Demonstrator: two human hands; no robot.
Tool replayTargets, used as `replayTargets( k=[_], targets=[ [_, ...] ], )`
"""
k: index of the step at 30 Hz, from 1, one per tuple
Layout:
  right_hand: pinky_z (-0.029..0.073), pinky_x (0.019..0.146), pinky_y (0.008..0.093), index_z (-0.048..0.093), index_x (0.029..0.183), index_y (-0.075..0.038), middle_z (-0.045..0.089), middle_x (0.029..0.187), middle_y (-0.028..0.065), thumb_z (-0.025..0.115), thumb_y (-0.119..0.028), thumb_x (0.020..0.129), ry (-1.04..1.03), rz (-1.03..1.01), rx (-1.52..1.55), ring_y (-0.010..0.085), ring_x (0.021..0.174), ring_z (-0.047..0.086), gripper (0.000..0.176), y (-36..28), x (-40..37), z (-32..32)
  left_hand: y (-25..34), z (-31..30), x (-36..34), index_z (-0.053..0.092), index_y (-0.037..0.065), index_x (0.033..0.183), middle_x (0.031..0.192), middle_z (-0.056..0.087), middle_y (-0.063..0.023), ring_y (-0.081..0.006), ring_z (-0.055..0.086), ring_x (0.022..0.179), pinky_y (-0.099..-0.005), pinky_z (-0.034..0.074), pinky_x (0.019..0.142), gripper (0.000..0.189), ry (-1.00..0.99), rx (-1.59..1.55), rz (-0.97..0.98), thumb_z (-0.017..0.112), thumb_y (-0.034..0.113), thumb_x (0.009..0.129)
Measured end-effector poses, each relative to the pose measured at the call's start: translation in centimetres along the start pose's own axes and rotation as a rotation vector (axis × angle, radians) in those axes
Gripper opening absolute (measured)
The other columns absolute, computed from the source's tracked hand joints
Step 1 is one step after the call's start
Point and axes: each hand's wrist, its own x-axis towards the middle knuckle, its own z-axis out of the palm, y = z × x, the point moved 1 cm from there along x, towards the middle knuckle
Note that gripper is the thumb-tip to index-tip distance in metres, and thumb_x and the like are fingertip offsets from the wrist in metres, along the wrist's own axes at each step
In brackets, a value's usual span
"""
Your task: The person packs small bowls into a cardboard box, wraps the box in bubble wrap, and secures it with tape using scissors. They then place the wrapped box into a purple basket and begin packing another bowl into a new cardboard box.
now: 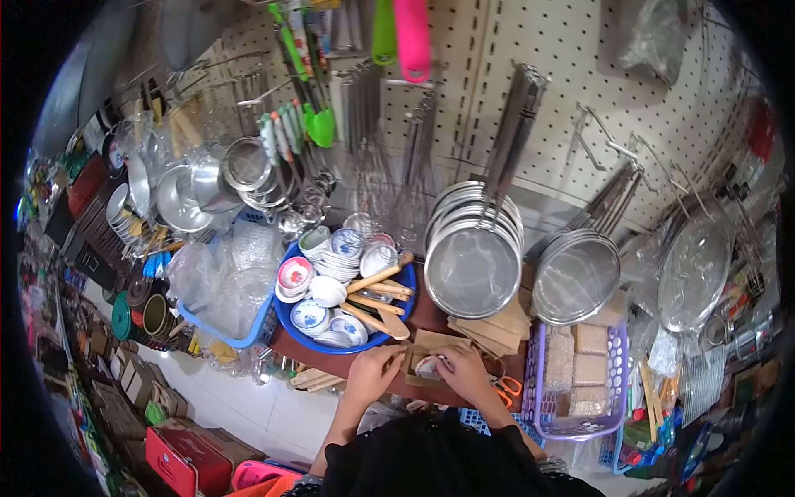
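A small brown cardboard box (426,382) lies at the table's front edge between my hands. Inside it shows a small white dish (427,366) with a coloured pattern, partly covered by fingers. My left hand (374,374) is closed, fingertips pinching at the box's left side. From the right, my right hand (465,370) reaches over the box with bent fingers on the dish. Just beyond my hands stands a blue basin (286,319) of small patterned dishes and wooden-handled utensils (377,302).
Orange-handled scissors (507,389) and flat cardboard pieces (489,331) lie right of the box. A purple basket (580,428) holds wrapped brown blocks. Large strainers (473,272) hang low behind. At left sits a light-blue basket (236,338) of plastic-wrapped goods.
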Motion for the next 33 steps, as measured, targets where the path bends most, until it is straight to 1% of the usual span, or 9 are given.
replayTargets(
  k=[2, 9, 11, 12, 13, 19, 23, 28, 33],
  targets=[
    [0.046, 0.080, 0.0389, 0.068, 0.097, -0.010, 0.068, 0.088, 0.0065, 0.066, -0.016, 0.084, 0.010, -0.022, 0.072, 0.0249, 0.090, 0.062, 0.015, -2.1, 1.5, 0.1, -0.2, -1.6, -0.4, 0.068, 0.004, 0.105, 0.084, 0.068, -0.0119, -0.0259, 0.062, 0.065, -0.0363, 0.049, 0.062, 0.021, 0.037, -0.030, -0.027, 0.066, 0.012, 0.086],
    [0.048, 0.082, 0.0381, 0.068, 0.096, -0.008, 0.068, 0.091, 0.0082, 0.066, -0.014, 0.085, -0.038, -0.084, 0.251, 0.0274, 0.089, 0.063, 0.011, -7.4, 6.0, 3.9, -4.6, -7.6, -0.5, 0.068, 0.005, 0.105, 0.085, 0.068, -0.0129, -0.0281, 0.062, 0.065, -0.0382, 0.049, 0.062, 0.022, 0.118, 0.045, -0.029, 0.065, 0.014, 0.086],
    [0.047, 0.083, 0.0385, 0.068, 0.096, -0.009, 0.068, 0.092, 0.0082, 0.066, -0.015, 0.086, -0.034, -0.148, 0.252, 0.0273, 0.090, 0.063, 0.012, -8.2, 7.2, 5.6, -5.9, -9.2, -0.4, 0.069, 0.005, 0.105, 0.087, 0.068, -0.0135, -0.0295, 0.064, 0.072, -0.0390, 0.050, 0.066, 0.022, 0.116, 0.063, -0.060, 0.064, 0.015, 0.086],
    [0.050, 0.076, 0.0355, 0.069, 0.094, -0.007, 0.068, 0.089, 0.0091, 0.067, -0.012, 0.086, 0.016, -0.212, 0.197, 0.0278, 0.083, 0.065, 0.010, -9.2, 7.9, 6.1, -6.0, -10.4, -0.2, 0.069, 0.005, 0.105, 0.089, 0.069, -0.0137, -0.0301, 0.065, 0.077, -0.0391, 0.051, 0.069, 0.021, 0.094, 0.064, -0.105, 0.065, 0.014, 0.087],
    [0.050, 0.076, 0.0356, 0.069, 0.094, -0.007, 0.068, 0.089, 0.0091, 0.067, -0.012, 0.086, 0.009, -0.207, 0.213, 0.0279, 0.083, 0.065, 0.010, -9.7, 8.4, 6.9, -6.4, -11.3, -0.1, 0.069, 0.005, 0.106, 0.090, 0.069, -0.0139, -0.0308, 0.067, 0.083, -0.0391, 0.051, 0.072, 0.021, 0.069, 0.066, -0.150, 0.065, 0.014, 0.087],
    [0.048, 0.082, 0.0378, 0.069, 0.096, -0.010, 0.070, 0.092, 0.0071, 0.065, -0.017, 0.087, -0.080, -0.105, 0.261, 0.0264, 0.089, 0.065, 0.012, -12.3, 10.9, 11.2, -10.9, -14.9, 0.6, 0.070, 0.005, 0.100, 0.089, 0.069, -0.0142, -0.0302, 0.066, 0.075, -0.0375, 0.052, 0.066, 0.017, 0.154, 0.168, -0.045, 0.065, 0.013, 0.087],
    [0.051, 0.073, 0.0365, 0.069, 0.095, -0.009, 0.070, 0.087, 0.0089, 0.066, -0.017, 0.087, -0.026, -0.082, 0.302, 0.0273, 0.079, 0.066, 0.012, -13.0, 12.6, 14.5, -13.8, -16.6, 1.0, 0.069, 0.004, 0.095, 0.084, 0.069, -0.0139, -0.0308, 0.066, 0.072, -0.0415, 0.051, 0.066, 0.015, 0.278, 0.178, -0.153, 0.064, 0.013, 0.085],
    [0.052, 0.067, 0.0338, 0.069, 0.100, -0.007, 0.070, 0.083, 0.0100, 0.067, -0.015, 0.085, -0.119, 0.187, 0.378, 0.0233, 0.073, 0.067, 0.016, -13.7, 14.2, 18.7, -16.7, -18.0, 2.1, 0.066, 0.005, 0.098, 0.092, 0.067, -0.0142, -0.0329, 0.065, 0.082, -0.0438, 0.050, 0.072, 0.015, 0.219, 0.266, -0.240, 0.063, 0.011, 0.084],
    [0.052, 0.068, 0.0397, 0.066, 0.107, -0.011, 0.070, 0.085, 0.0106, 0.065, -0.020, 0.085, -0.159, 0.140, 0.197, 0.0286, 0.076, 0.067, 0.024, -14.8, 16.4, 21.9, -17.8, -18.1, 3.3, 0.066, 0.008, 0.099, 0.098, 0.060, -0.0098, -0.0309, 0.062, 0.089, -0.0433, 0.049, 0.075, 0.018, 0.155, 0.443, -0.101, 0.066, 0.013, 0.081]
  ],
)
